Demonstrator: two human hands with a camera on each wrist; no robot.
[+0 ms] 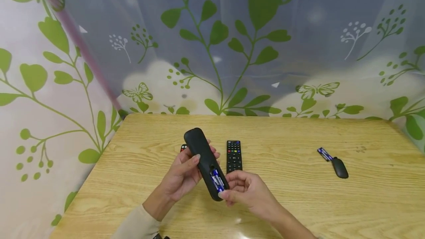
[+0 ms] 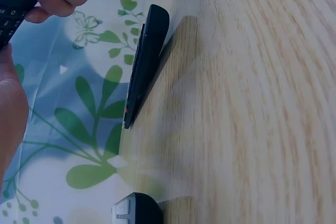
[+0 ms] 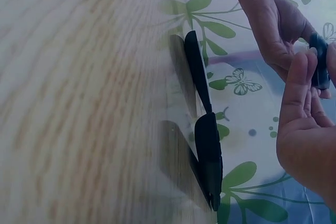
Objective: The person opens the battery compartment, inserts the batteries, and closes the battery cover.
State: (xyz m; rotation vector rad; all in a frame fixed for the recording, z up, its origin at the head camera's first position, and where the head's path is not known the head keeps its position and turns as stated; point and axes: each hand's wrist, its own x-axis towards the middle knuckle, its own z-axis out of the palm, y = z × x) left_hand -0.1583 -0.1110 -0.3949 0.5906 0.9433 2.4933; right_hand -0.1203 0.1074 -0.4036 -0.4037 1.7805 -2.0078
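Observation:
A black remote control (image 1: pixel 202 150) is tilted in the air above the table, its back facing up. Blue-and-silver batteries (image 1: pixel 217 180) lie in its uncovered compartment at the lower end. My left hand (image 1: pixel 182 176) grips the remote's middle, thumb across the back. At the lower end, my right hand (image 1: pixel 249 193) pinches the remote, its thumb tip by the batteries' near end and its fingers curled along the side. In the left wrist view, the held remote (image 2: pixel 13 6) shows some of its buttons. From the right wrist, much of the remote (image 3: pixel 319 61) is hidden by fingers.
On the wooden table (image 1: pixel 282 202), a second black remote (image 1: pixel 234 154) lies buttons up behind the right hand. Another remote (image 1: pixel 183 147) is mostly hidden behind the left hand. To the right lie blue-and-white batteries (image 1: pixel 324 154) touching a small black cover (image 1: pixel 340 168). A patterned curtain (image 1: pixel 206 65) hangs behind.

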